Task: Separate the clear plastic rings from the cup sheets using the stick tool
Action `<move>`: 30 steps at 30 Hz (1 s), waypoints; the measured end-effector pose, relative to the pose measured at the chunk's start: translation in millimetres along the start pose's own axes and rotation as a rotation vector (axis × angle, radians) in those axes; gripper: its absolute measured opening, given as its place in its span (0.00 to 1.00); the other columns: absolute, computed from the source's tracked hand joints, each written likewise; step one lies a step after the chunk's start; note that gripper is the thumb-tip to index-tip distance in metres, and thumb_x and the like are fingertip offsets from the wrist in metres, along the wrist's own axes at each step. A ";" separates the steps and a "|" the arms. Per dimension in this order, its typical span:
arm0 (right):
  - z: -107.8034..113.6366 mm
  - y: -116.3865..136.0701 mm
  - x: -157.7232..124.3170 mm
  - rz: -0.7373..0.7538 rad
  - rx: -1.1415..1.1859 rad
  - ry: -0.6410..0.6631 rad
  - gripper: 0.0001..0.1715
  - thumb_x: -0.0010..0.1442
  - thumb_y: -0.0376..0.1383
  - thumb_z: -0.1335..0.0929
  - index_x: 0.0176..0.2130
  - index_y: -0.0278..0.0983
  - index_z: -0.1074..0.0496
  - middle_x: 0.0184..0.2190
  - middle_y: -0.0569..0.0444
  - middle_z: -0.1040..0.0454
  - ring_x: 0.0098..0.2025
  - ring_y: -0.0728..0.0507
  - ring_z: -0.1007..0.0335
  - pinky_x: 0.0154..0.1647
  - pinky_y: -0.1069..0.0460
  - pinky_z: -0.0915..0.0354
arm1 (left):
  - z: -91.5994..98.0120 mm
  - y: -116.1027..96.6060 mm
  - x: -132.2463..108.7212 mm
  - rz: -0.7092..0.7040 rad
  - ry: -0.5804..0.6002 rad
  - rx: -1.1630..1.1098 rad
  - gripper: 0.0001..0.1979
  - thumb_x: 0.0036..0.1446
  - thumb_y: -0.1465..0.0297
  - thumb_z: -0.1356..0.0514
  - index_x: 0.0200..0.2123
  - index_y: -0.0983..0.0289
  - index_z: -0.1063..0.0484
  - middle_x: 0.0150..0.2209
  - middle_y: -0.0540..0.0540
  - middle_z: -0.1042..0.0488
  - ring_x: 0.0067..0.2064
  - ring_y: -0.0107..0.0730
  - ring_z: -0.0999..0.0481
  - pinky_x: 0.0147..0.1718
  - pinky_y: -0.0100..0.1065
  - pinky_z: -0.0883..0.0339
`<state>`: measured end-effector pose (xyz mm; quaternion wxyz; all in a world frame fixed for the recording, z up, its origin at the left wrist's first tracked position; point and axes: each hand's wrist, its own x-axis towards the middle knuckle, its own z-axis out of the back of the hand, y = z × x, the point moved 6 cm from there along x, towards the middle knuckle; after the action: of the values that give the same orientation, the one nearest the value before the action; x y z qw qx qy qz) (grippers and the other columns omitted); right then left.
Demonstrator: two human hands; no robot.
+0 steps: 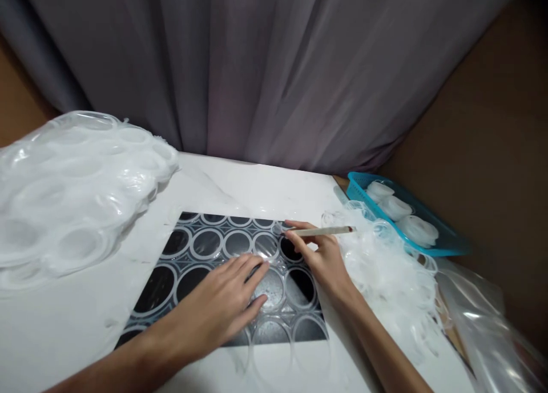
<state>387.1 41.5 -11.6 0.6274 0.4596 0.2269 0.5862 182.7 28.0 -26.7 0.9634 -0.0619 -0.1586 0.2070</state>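
Note:
A clear plastic sheet with rows of white-edged circles [237,244] lies over a flat black board [165,287] in front of me. Part of the sheet hangs past the board's near edge onto the table. My left hand [235,293] rests flat on the sheet, its fingers stretched out and slightly apart, holding nothing. At the board's far right corner, my right hand [319,256] grips a thin pale stick-like tool [325,231] between thumb and fingers. The tool's left end is close to the sheet by my fingertips; its exact tip is hard to make out.
A large stack of similar ringed plastic sheets [77,193] stands at the left of the white table [257,181]. On the right are a heap of clear plastic rings [385,279], a blue basket [445,250] with white round bundles [417,231], and clear plastic film [479,313]. A grey curtain [257,67] hangs behind.

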 end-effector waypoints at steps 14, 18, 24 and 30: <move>-30.2 -16.0 -8.2 -0.149 0.268 0.347 0.14 0.66 0.46 0.26 0.41 0.37 0.20 0.34 0.53 0.24 0.28 0.48 0.32 0.29 0.51 0.38 | -8.4 2.5 -3.1 0.002 -0.021 0.096 0.23 0.73 0.66 0.46 0.64 0.73 0.35 0.60 0.66 0.26 0.60 0.52 0.26 0.58 0.51 0.27; -29.4 -14.4 -9.3 -0.140 0.259 0.363 0.14 0.67 0.46 0.27 0.42 0.38 0.21 0.34 0.54 0.25 0.30 0.48 0.30 0.31 0.51 0.36 | -8.6 3.2 -3.1 -0.003 -0.028 0.086 0.24 0.73 0.66 0.47 0.65 0.74 0.36 0.59 0.66 0.26 0.59 0.53 0.26 0.57 0.51 0.27; -24.1 -8.6 -9.6 -0.102 0.219 0.374 0.13 0.68 0.45 0.27 0.40 0.38 0.19 0.42 0.50 0.21 0.32 0.48 0.27 0.33 0.50 0.33 | -9.9 3.8 -4.0 -0.012 -0.017 0.060 0.23 0.73 0.67 0.47 0.65 0.73 0.36 0.59 0.65 0.25 0.58 0.52 0.26 0.57 0.50 0.28; -18.9 -7.9 -8.9 -0.069 0.188 0.369 0.12 0.67 0.45 0.27 0.42 0.39 0.17 0.41 0.49 0.19 0.34 0.45 0.24 0.35 0.48 0.30 | -11.4 3.6 -3.9 -0.018 -0.007 0.056 0.24 0.74 0.67 0.49 0.66 0.75 0.36 0.60 0.66 0.26 0.58 0.54 0.27 0.58 0.53 0.29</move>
<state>373.9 39.8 -29.6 0.5491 0.3932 0.4071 0.6149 181.7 29.0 -39.2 0.9660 -0.0330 -0.1569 0.2030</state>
